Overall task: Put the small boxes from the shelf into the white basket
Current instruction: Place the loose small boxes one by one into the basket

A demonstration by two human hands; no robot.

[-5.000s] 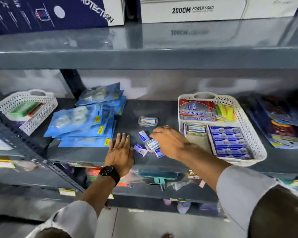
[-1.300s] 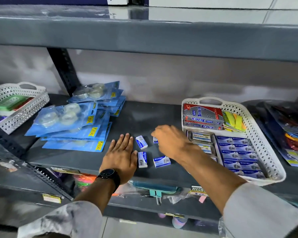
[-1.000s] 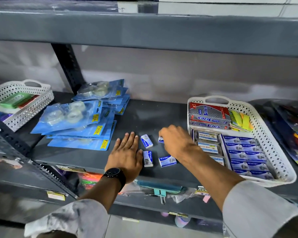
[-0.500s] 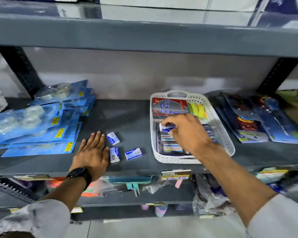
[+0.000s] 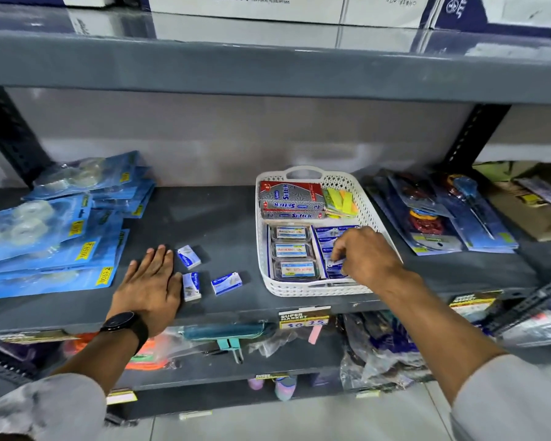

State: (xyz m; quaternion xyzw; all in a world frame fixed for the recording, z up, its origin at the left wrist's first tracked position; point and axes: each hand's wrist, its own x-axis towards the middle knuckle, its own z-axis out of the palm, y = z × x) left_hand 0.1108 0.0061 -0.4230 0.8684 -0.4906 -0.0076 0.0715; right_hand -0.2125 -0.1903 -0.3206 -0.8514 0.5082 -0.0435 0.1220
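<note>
Three small blue-and-white boxes lie on the grey shelf (image 5: 223, 224): one (image 5: 189, 256) farthest back, one (image 5: 192, 286) beside my left hand, one (image 5: 226, 283) further right. My left hand (image 5: 150, 283) rests flat and open on the shelf, just left of them. The white basket (image 5: 368, 214) stands to the right. My right hand (image 5: 365, 257) is inside its front right part, fingers pinched on a small box (image 5: 335, 262) just above a row of similar blue boxes.
The basket also holds red-and-silver cartons (image 5: 290, 198), yellow and orange sticky notes (image 5: 339, 202) and clear cases (image 5: 295, 251). Blue tape packs (image 5: 51, 230) pile up at the left. Packaged goods (image 5: 439, 214) lie right of the basket. An upper shelf (image 5: 268, 65) hangs overhead.
My right hand took a small box from the shelf and carried it right into the basket, then down toward its front right corner. My left hand stayed flat.
</note>
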